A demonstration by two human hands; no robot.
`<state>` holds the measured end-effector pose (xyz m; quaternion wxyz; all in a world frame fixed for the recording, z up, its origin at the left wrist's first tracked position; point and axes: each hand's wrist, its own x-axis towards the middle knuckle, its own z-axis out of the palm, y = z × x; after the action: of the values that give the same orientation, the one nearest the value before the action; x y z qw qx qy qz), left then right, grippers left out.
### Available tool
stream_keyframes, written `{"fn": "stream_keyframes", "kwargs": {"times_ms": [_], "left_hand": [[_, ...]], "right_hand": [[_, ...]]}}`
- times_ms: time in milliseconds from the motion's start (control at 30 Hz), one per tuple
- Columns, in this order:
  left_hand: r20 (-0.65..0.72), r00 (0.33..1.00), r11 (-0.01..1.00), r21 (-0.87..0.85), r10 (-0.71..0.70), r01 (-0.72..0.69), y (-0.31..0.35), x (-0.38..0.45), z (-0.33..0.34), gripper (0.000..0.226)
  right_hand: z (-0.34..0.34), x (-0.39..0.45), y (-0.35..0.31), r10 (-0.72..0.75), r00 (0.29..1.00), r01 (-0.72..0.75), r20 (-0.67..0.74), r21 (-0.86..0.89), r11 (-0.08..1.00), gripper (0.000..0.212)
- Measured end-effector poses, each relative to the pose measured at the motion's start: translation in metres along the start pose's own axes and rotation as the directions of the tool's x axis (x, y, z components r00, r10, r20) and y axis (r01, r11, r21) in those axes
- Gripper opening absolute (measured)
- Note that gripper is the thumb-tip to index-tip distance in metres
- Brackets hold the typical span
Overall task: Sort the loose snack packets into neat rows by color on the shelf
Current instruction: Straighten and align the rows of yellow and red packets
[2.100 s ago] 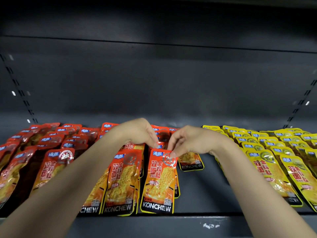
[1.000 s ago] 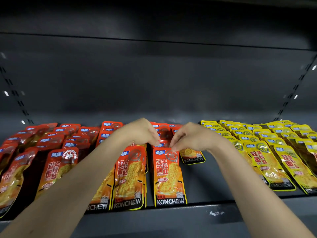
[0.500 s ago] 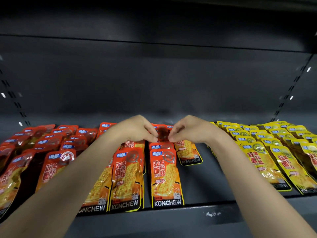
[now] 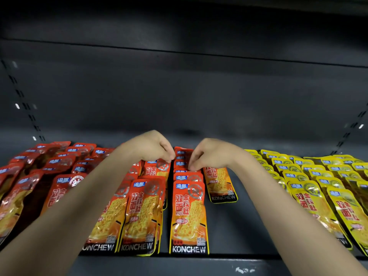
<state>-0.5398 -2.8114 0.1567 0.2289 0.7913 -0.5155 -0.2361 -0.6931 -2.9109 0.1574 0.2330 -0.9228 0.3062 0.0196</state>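
Orange snack packets lie in overlapping rows at the middle of the dark shelf (image 4: 231, 230). The front packet of the middle row (image 4: 188, 216) lies flat at the shelf lip. My left hand (image 4: 149, 147) and my right hand (image 4: 211, 154) reach to the back of that row with curled fingers. They pinch the top of an orange packet (image 4: 182, 164) from both sides. One orange packet (image 4: 220, 184) lies alone, slightly askew, under my right wrist. Two more orange rows (image 4: 139, 212) sit under my left forearm.
Red packets (image 4: 59, 162) fill the shelf's left part in overlapping rows. Yellow packets (image 4: 310, 186) fill the right part. A bare strip of shelf separates orange from yellow. The shelf's back wall (image 4: 183, 96) and upper shelf close the space behind and above.
Both hands have moved from the front packet's top edge farther back along the middle orange row. The front packet now lies straight at the shelf lip.
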Motion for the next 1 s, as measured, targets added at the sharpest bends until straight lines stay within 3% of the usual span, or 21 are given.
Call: {"fn": "stream_keyframes", "kwargs": {"times_ms": [200, 467, 700, 867, 1000], "left_hand": [[-0.033, 0.999, 1.0, -0.014, -0.026, 0.026, -0.008, 0.001, -0.021, 0.011], [-0.028, 1.0, 0.997, 0.072, 0.005, -0.003, -0.037, 0.013, -0.064, 0.014], [-0.019, 0.999, 0.998, 0.037, 0.051, -0.05, -0.063, 0.022, -0.078, 0.014], [0.059, 0.985, 0.977, 0.136, 0.16, -0.167, -0.069, 0.029, -0.074, 0.012], [0.033, 0.977, 0.957, 0.198, 0.211, -0.213, -0.069, 0.039, -0.069, 0.01]], "right_hand": [[-0.018, 0.012, -0.013, -0.024, 0.997, 0.029, -0.079, 0.056, 0.998, 0.006], [-0.023, 0.063, -0.044, 0.035, 0.993, -0.041, -0.115, -0.053, 0.998, 0.024], [0.005, 0.097, -0.066, 0.106, 0.98, -0.135, -0.165, -0.175, 0.975, 0.023], [0.017, 0.103, -0.068, 0.154, 0.986, -0.163, -0.057, -0.216, 0.963, 0.027], [0.018, 0.1, -0.063, 0.153, 0.988, -0.155, -0.024, -0.215, 0.964, 0.028]]}}
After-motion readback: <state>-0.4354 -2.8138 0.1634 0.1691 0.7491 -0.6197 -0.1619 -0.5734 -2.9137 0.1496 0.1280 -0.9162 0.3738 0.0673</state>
